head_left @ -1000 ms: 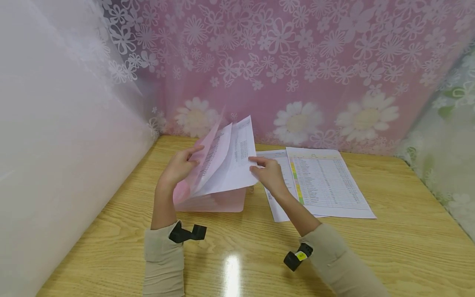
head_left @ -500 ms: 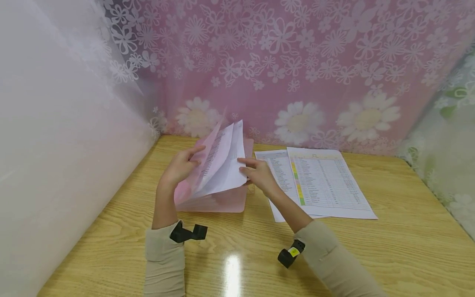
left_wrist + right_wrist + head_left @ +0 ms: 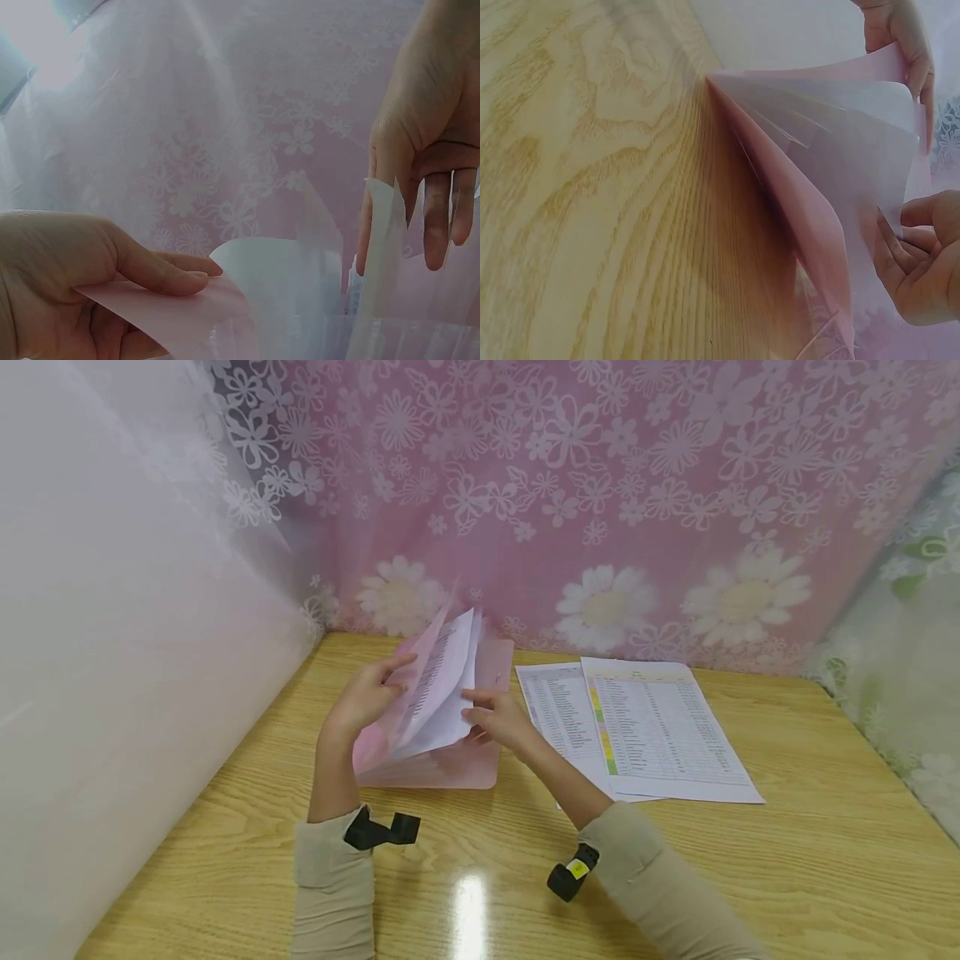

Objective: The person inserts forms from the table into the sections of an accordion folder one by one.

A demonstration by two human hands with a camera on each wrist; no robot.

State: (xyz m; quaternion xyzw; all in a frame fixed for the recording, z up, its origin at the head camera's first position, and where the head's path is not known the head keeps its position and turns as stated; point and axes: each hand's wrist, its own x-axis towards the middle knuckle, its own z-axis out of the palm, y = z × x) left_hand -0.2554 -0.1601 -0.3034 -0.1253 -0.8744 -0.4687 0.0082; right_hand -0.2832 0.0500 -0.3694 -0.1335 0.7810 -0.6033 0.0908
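Observation:
A pink expanding folder (image 3: 480, 768) stands fanned open on the table, its clear pockets spreading between the covers in the right wrist view. My left hand (image 3: 360, 697) pinches the raised front cover (image 3: 202, 311) between thumb and fingers. At the folder's right side, my right hand (image 3: 501, 718) pinches the edge of a white sheet of paper (image 3: 448, 718), thumb on one face and fingers on the other. Most of that sheet lies inside the folder, behind another page of printed lines (image 3: 438, 664). The sheet's lower part is hidden by the pockets.
Two printed sheets overlap on the table to the right, a plain table sheet (image 3: 555, 706) under one with a coloured left column (image 3: 667, 727). A thin elastic loop (image 3: 821, 334) hangs at the folder's edge. A flowered pink curtain (image 3: 525, 485) closes off the back.
My right hand has moved left with the sheet, which has slid deeper into the folder. More of the folder's back cover shows now. My left hand has stayed on the front cover.

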